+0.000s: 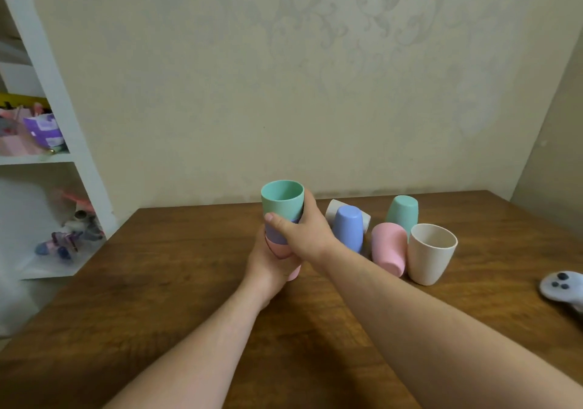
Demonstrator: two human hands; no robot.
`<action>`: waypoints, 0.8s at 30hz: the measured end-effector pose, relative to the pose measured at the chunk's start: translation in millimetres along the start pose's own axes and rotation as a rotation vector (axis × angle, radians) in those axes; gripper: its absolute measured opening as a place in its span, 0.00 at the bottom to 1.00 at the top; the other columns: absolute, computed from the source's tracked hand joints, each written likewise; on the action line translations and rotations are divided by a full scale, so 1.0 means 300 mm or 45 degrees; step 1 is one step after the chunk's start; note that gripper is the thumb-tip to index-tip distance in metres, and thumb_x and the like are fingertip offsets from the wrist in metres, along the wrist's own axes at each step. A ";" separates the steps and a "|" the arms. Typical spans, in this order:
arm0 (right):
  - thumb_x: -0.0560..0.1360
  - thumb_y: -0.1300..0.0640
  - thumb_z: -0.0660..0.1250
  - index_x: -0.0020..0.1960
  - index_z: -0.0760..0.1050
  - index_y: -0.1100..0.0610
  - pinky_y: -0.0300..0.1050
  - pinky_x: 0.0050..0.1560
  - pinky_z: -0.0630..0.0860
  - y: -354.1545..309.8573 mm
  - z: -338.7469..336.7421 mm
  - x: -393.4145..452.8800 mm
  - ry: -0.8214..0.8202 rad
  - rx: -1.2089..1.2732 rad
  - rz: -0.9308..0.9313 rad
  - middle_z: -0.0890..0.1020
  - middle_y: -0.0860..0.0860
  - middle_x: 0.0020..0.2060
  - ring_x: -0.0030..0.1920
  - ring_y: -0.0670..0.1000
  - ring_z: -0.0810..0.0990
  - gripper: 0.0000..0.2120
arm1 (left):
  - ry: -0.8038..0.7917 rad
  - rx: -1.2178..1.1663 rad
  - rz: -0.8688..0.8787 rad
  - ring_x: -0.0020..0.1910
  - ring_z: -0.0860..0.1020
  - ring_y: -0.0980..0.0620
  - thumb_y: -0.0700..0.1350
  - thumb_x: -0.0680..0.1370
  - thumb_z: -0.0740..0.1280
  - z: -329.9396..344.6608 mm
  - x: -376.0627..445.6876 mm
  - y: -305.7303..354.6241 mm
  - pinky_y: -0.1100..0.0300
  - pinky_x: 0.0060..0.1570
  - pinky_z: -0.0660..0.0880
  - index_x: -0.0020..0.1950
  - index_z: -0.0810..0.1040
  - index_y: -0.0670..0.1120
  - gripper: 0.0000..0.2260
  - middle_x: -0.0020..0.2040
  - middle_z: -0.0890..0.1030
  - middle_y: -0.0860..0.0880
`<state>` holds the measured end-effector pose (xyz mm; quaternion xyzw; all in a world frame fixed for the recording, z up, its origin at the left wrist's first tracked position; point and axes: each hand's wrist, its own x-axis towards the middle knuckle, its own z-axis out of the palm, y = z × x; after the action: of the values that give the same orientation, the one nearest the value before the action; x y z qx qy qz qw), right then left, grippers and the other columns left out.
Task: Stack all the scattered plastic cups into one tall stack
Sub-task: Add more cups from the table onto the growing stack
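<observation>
**Three cups nested in my hands, five loose beside them**

My left hand wraps the bottom of the stack, gripping the pink cup at its base. My right hand closes around the middle, thumb across the blue cup, with the green cup open on top. The stack is held upright just above the worktop. Right of my hands stands an upright cream cup, then an upside-down pink cup and blue cup. Farther back sit an inverted green cup and a white cup on its side.
</observation>
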<state>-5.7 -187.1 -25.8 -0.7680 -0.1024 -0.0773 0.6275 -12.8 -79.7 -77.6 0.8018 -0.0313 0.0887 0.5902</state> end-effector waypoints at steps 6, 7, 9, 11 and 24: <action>0.71 0.47 0.81 0.75 0.67 0.42 0.50 0.67 0.80 -0.026 -0.110 -0.045 -0.156 -0.290 0.007 0.82 0.38 0.61 0.62 0.42 0.81 0.37 | 0.024 -0.037 0.043 0.41 0.86 0.57 0.41 0.74 0.78 0.027 -0.013 0.002 0.52 0.41 0.84 0.55 0.78 0.62 0.19 0.47 0.88 0.45; 0.71 0.49 0.81 0.77 0.65 0.43 0.48 0.66 0.80 -0.025 -0.145 -0.062 -0.190 -0.382 -0.007 0.81 0.37 0.61 0.62 0.42 0.81 0.39 | 0.021 -0.072 0.016 0.47 0.88 0.53 0.44 0.72 0.80 0.032 -0.012 -0.006 0.51 0.44 0.86 0.59 0.78 0.63 0.22 0.49 0.89 0.50; 0.73 0.51 0.79 0.82 0.59 0.47 0.47 0.65 0.78 -0.018 -0.217 -0.099 -0.219 -0.558 -0.009 0.78 0.40 0.63 0.64 0.47 0.80 0.44 | 0.021 -0.093 -0.022 0.52 0.87 0.52 0.53 0.67 0.84 0.038 -0.018 -0.014 0.54 0.43 0.86 0.67 0.76 0.62 0.31 0.55 0.88 0.56; 0.76 0.53 0.75 0.85 0.56 0.49 0.44 0.64 0.75 -0.007 -0.281 -0.131 -0.177 -0.703 0.061 0.75 0.44 0.67 0.64 0.49 0.77 0.43 | 0.038 -0.091 -0.036 0.53 0.86 0.56 0.55 0.66 0.86 0.030 -0.019 -0.025 0.62 0.41 0.82 0.70 0.76 0.59 0.36 0.58 0.87 0.57; 0.76 0.57 0.71 0.83 0.59 0.47 0.51 0.73 0.73 0.134 -0.031 -0.003 -0.267 -0.971 0.057 0.58 0.52 0.82 0.77 0.59 0.68 0.39 | 0.165 0.094 -0.044 0.59 0.83 0.49 0.53 0.66 0.87 -0.244 0.027 -0.125 0.52 0.57 0.82 0.70 0.72 0.57 0.38 0.61 0.83 0.54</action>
<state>3.8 -204.0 -62.1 -0.9517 -0.1132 -0.0171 0.2848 -6.6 1.8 -90.2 0.8161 0.0241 0.1311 0.5623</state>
